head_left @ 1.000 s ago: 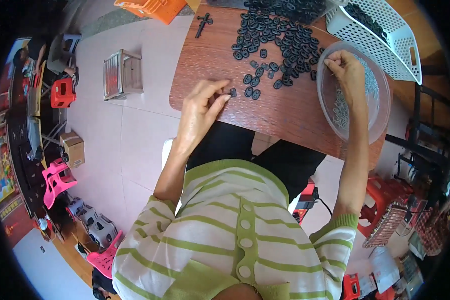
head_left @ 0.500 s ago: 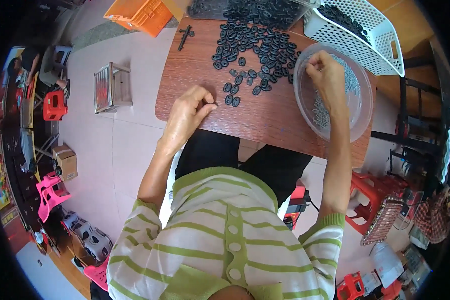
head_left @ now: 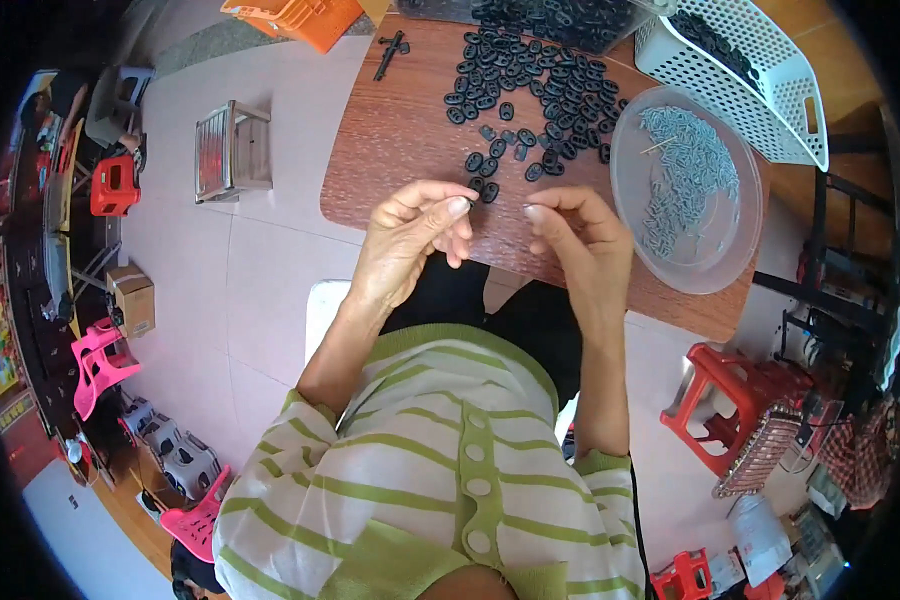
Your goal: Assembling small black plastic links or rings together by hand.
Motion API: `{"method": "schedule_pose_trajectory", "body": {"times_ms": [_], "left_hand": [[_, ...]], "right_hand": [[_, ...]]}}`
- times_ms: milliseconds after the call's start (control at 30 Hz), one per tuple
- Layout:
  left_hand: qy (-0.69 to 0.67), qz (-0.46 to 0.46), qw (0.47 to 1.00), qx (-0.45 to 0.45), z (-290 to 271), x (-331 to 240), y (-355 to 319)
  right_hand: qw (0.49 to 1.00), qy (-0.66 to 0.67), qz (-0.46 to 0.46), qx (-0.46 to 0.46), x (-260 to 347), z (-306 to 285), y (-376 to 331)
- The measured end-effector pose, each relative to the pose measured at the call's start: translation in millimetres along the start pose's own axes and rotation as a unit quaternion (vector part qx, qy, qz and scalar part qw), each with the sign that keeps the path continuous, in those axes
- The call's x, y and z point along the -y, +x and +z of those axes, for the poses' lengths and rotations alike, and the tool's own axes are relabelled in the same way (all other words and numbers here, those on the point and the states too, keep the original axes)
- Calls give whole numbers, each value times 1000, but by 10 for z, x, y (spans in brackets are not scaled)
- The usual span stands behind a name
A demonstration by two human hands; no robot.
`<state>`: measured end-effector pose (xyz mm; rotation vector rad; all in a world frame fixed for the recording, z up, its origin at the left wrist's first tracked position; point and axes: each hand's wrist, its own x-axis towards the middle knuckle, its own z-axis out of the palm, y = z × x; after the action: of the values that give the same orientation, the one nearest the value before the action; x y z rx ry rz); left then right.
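My left hand (head_left: pixel 410 240) is raised over the near edge of the wooden table (head_left: pixel 390 130), its thumb and forefinger pinched. Something small and dark seems to be at the fingertips, too small to make out. Facing it, my right hand (head_left: pixel 588 240) also pinches thumb and forefinger; what lies between them cannot be made out. Just beyond the left fingertips lie a few black oval two-holed plastic pieces (head_left: pixel 491 192). Farther back is a loose pile of the same pieces (head_left: pixel 580 95). Right of my right hand stands a clear round plastic bowl (head_left: pixel 633 235) holding many small grey metal pieces (head_left: pixel 685 165).
A dark-filled clear bin (head_left: pixel 450 12) and a white perforated basket (head_left: pixel 795 95) stand at the back. A small dark cross-shaped object (head_left: pixel 391 55) lies at the table's far left. Beyond are an orange crate (head_left: pixel 310 20), a metal stool (head_left: pixel 232 152) and a red stool (head_left: pixel 715 400).
My right hand has left the bowl and come left to the front of the table. My left hand has lifted and moved right, so the two pinched hands now face each other.
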<state>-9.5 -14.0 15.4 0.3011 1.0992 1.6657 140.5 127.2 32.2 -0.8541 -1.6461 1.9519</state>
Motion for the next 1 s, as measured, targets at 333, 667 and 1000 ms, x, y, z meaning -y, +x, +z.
{"method": "schedule_pose_trajectory", "body": {"times_ms": [333,667,1000], "left_hand": [[67,61,994,-60,151,131,98],[72,28,996,-41,123,141,117],[98,33,994,-31,101,142,108]], "right_hand": [[996,85,1,14,-223,155,22],[997,70,-25,17,-302,177,71],[998,31,-44,21,-295,193,83]]}}
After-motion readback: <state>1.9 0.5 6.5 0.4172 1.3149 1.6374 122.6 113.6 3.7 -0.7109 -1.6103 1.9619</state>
